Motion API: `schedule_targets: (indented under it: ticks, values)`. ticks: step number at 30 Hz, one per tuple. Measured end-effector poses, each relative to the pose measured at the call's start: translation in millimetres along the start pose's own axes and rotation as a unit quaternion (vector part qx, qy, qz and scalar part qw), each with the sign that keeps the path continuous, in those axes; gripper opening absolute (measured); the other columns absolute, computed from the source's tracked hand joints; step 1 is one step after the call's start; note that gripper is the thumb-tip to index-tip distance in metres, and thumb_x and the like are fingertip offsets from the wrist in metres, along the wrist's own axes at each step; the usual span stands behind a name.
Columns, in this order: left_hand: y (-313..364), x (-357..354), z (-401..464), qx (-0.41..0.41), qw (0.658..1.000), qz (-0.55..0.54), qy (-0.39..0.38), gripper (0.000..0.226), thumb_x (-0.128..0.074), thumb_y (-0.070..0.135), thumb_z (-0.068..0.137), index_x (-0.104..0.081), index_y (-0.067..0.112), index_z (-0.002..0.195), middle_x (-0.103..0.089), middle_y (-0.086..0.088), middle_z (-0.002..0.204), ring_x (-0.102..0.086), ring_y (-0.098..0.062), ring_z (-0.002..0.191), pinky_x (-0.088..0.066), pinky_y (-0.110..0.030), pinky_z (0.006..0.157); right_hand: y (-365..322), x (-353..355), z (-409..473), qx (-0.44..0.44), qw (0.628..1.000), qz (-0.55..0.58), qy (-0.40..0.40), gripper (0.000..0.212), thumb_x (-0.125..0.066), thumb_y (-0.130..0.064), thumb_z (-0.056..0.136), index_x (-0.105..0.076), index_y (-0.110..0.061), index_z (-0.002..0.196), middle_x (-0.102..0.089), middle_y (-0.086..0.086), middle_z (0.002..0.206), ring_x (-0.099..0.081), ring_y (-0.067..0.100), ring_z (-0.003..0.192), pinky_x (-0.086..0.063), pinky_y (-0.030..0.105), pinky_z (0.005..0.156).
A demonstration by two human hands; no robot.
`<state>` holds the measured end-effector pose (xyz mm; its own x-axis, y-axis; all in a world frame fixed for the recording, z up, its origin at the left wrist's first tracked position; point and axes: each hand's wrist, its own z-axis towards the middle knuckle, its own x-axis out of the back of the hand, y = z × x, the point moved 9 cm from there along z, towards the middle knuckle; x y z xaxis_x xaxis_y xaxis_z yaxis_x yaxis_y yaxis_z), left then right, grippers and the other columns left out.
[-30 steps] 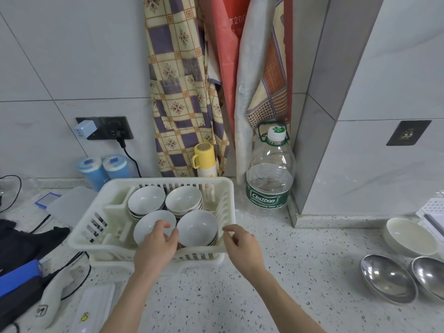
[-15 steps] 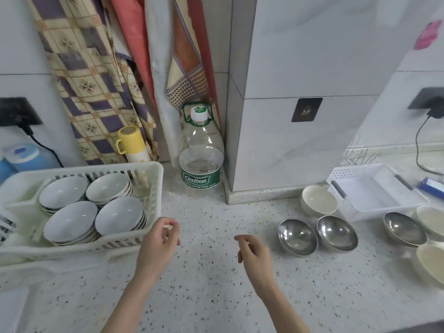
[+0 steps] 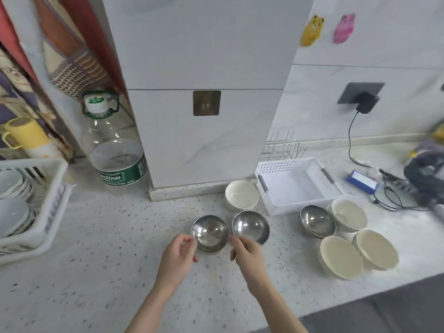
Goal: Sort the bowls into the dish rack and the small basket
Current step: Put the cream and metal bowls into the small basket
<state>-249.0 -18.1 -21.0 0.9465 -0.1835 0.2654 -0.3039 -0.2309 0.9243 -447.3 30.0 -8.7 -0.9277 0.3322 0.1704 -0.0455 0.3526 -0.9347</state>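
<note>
Three steel bowls stand on the speckled counter: one right in front of me, a second touching its right side, a third further right. Several cream bowls lie around them, one by the pillar. My left hand and my right hand flank the nearest steel bowl, fingers loosely curled, fingertips at its rim; it rests on the counter. The small white basket is empty at the back right. The white dish rack at far left holds stacked white bowls.
A large clear bottle and a yellow cup stand by the tiled pillar. A wire rack sits behind the basket. A blue box, cables and a dark object lie at the right. The counter edge runs across the bottom right.
My view has swung right, away from the dish rack. Both hands have moved from the rack across the counter to the two sides of the nearest steel bowl.
</note>
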Motion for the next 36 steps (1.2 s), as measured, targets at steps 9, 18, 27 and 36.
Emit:
schedule_targets:
  ticks: [9, 18, 27, 36]
  values:
    - [0.9, -129.9, -33.2, 0.034, 0.993, -0.003, -0.116, 0.015, -0.055, 0.034, 0.097, -0.064, 0.023, 0.092, -0.069, 0.003, 0.065, -0.045, -0.004, 0.046, -0.039, -0.023, 0.05, 38.8, 128.7, -4.7, -0.072, 0.987, 0.071, 0.128, 0.02, -0.054, -0.017, 0.096, -0.073, -0.018, 0.091, -0.056, -0.005, 0.052, -0.042, 0.005, 0.046, -0.037, 0.021, 0.053]
    - [-17.4, -170.6, -42.8, 0.074, 0.985, 0.017, -0.153, 0.016, -0.053, 0.037, 0.097, -0.063, 0.025, 0.097, -0.07, 0.004, 0.071, -0.047, -0.003, 0.048, -0.043, -0.022, 0.054, 98.0, 212.0, -42.8, -0.146, 0.945, 0.128, 0.263, 0.018, -0.054, -0.018, 0.093, -0.071, -0.015, 0.09, -0.054, 0.001, 0.063, -0.034, 0.014, 0.052, -0.031, 0.026, 0.052]
    - [-9.2, -251.6, -58.9, 0.106, 0.973, 0.051, -0.199, 0.018, -0.048, 0.045, 0.098, -0.055, 0.031, 0.106, -0.073, 0.003, 0.085, -0.047, -0.001, 0.046, -0.038, -0.014, 0.046, 138.5, 303.1, -41.5, -0.223, 0.877, 0.223, 0.364, 0.024, -0.053, -0.031, 0.092, -0.056, -0.011, 0.105, -0.063, 0.006, 0.085, -0.03, 0.015, 0.051, -0.024, 0.028, 0.047]
    - [-0.2, -352.5, -51.7, 0.209, 0.964, -0.002, -0.163, 0.047, -0.056, 0.055, 0.089, -0.043, 0.031, 0.126, -0.077, 0.001, 0.086, -0.047, -0.011, 0.052, -0.026, -0.019, 0.039, 153.2, 403.1, 16.5, -0.224, 0.921, 0.104, 0.301, 0.056, -0.048, -0.043, 0.092, -0.042, -0.011, 0.138, -0.07, 0.004, 0.086, -0.043, 0.018, 0.06, -0.035, 0.03, 0.058]
